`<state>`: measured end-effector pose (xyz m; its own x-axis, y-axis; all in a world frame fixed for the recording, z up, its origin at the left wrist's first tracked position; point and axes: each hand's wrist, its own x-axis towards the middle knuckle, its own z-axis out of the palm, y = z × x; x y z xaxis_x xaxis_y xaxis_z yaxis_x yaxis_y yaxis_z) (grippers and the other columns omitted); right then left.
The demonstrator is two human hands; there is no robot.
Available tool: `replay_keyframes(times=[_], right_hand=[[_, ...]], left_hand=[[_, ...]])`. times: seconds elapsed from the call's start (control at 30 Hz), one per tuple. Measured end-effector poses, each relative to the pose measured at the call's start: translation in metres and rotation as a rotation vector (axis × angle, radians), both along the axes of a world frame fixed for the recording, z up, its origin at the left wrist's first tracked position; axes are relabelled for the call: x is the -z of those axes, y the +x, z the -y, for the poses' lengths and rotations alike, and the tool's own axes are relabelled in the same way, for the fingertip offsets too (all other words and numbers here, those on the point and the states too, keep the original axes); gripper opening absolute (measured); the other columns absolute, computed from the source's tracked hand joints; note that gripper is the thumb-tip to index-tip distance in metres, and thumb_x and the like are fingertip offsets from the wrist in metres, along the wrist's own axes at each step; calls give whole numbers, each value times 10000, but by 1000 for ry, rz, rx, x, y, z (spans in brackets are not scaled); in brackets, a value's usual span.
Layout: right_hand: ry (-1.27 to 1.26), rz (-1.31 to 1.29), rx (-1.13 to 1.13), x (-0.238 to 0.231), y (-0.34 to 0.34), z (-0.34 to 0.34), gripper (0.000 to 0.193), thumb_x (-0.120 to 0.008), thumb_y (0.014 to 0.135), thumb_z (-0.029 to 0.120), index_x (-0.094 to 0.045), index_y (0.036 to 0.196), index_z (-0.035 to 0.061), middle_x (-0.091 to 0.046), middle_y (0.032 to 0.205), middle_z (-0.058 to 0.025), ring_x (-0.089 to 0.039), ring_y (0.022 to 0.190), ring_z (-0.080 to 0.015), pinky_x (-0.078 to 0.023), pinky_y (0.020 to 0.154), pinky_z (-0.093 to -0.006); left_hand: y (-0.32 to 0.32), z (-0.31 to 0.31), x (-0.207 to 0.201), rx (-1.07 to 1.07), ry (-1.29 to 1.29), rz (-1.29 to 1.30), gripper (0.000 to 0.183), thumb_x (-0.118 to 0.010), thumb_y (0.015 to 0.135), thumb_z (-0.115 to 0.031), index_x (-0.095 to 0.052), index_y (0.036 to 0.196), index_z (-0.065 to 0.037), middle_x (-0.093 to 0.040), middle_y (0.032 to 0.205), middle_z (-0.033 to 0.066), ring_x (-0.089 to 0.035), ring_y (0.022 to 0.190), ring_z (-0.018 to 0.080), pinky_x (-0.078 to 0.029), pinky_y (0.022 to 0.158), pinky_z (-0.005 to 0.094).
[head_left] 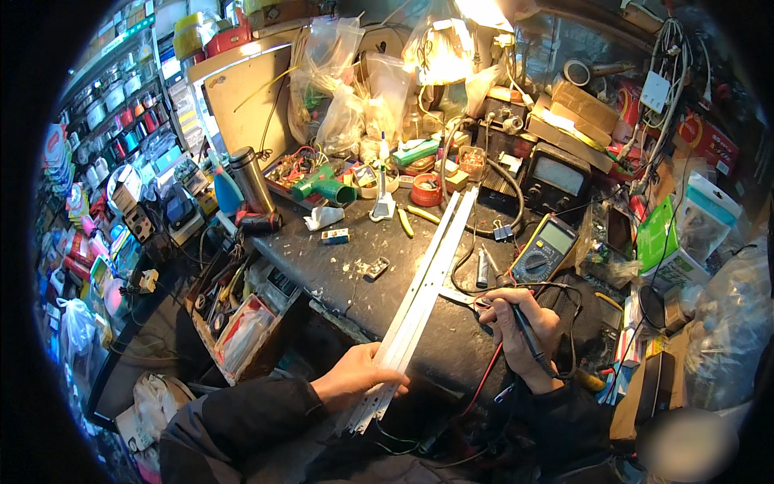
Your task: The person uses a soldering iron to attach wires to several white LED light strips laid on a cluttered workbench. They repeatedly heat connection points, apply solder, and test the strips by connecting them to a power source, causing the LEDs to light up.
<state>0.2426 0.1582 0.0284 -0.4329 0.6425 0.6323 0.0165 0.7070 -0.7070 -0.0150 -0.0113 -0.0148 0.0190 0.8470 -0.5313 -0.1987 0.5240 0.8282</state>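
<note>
Cluttered dark workbench fills the view, w/ shelves of small goods curving up the left rim. We hold 1 long pale metal strip assembly (looks like 2 narrow strips side by side, can't be sure) lying diagonally across the bench, near end off the front edge. Our left hand grips that near end, fingers wrapped over it, thumb below. Our right hand is closed around 1 black probe, pen-style, tip at the strip's right side; exact contact pt hard to make out. 2 leads, 1 red, 1 black, trail under the hands, partly hidden by sleeves. Just beyond the right hand: 1 yellow-edged multimeter, then 1 black analog meter. Further back: 1 steel flask, 1 green tool, 1 red round tin, several plastic bags under a glaring lamp. Lower right corner is blurred; boxes there cut off.
</note>
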Motion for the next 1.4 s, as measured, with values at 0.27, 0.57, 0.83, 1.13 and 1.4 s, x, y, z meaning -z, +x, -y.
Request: replay_keyframes(times=[0.27,0.57,0.83,1.13,1.4], right_hand=[[31,-3,21,2,-1,-1,93,-703,1113,92,-743,1127,9,-819,883,-122,-841,810,-180,-650,669,-299],[73,-54,30,3,-1,-1,203,-654,1161,189,-745,1152,8,-809,809,-106,-691,563,-85,-523,499,-257],[-25,-103,45,-1,2,1,154,-660,1153,157,-719,1144,14,-798,807,-97,-737,627,-109,-578,571,-270],[-286,-333,68,-4,3,-4,344,-549,1213,348,-657,1193,22,-781,838,-150,-638,532,-112,-465,481,-246],[-332,-351,-34,-13,3,-6,350,-523,1218,388,-599,1241,48,-805,973,-186,-711,650,-161,-554,573,-263]], left_hand=[[-8,-7,-15,3,88,81,457,-773,1049,-95,-519,1409,28,-725,1178,145,-759,962,204,-658,850,346],[-28,22,-46,-109,152,-123,231,-666,1164,-245,-607,1258,-42,-630,907,11,-566,722,68,-450,593,230],[-51,107,-107,-239,257,-157,239,-779,1088,-225,-632,1207,-78,-667,893,9,-634,734,84,-500,623,241],[-183,151,-188,-245,787,-1725,339,-834,956,-141,-639,713,-7,-515,608,73,-517,525,196,-397,526,394],[-251,105,-203,-78,1024,-2177,174,-806,949,-85,-639,922,-48,-615,923,139,-628,896,372,-500,837,484]])
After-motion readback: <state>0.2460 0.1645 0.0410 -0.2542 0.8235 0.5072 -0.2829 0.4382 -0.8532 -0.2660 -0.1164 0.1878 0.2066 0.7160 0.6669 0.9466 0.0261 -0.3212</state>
